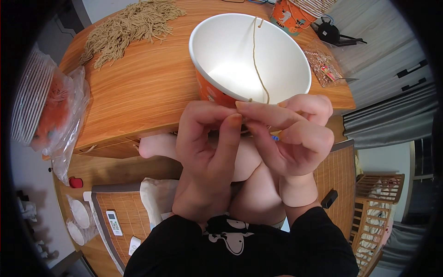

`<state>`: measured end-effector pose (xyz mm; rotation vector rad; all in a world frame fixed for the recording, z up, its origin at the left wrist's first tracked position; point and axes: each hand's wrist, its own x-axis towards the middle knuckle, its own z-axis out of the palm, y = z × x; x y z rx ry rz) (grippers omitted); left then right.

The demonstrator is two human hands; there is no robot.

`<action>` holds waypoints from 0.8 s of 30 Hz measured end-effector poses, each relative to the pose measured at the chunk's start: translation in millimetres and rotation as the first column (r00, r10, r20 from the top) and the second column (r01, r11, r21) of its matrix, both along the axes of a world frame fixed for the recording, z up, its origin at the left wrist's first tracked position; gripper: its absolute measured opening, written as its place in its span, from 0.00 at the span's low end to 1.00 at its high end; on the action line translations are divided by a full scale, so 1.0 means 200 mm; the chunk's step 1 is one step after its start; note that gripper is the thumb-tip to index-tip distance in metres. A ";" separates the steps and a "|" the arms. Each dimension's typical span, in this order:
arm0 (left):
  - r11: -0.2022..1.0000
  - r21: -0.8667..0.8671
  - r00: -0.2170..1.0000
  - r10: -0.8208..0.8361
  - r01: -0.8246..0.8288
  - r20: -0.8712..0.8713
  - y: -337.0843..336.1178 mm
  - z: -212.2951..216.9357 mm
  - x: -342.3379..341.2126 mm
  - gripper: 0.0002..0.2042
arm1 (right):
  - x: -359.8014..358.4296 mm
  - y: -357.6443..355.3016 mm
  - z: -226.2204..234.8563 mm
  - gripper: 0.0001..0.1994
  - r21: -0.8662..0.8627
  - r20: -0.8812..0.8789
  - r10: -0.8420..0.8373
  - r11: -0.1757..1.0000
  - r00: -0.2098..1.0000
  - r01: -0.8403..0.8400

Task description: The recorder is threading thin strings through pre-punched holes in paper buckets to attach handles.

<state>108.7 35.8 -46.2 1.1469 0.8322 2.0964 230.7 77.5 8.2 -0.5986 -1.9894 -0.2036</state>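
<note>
Left hand and right hand before a bucket.
Fingertips pinch close together; what they grip cannot be told. Cord spans the bucket on the tabletop.

Bucket: one, orange outside, white inside, upright on wooden counter.
Cord: tan, slack inside bucket.
Left hand, right hand: fingertips pinched together at bucket's near side; contents hidden.
Blue-tipped item: within right hand, mostly hidden.
Strand heap: tan, counter's far left.
</note>
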 end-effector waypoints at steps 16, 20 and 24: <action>0.998 0.016 0.998 0.057 -0.057 -0.028 0.04 -0.02 0.03 0.03 | 0.01 0.01 -0.02 0.23 0.040 -0.079 -0.007 0.999 0.997 0.010; 1.000 0.005 1.000 -0.014 0.014 -0.003 0.03 -0.01 0.04 0.03 | 0.02 0.03 -0.04 0.20 -0.016 -0.163 0.055 0.998 0.985 -0.058; 0.993 0.031 0.988 -0.114 0.111 0.105 0.02 0.01 0.06 0.04 | 0.01 0.04 -0.05 0.16 -0.097 -0.259 0.121 0.984 0.958 -0.151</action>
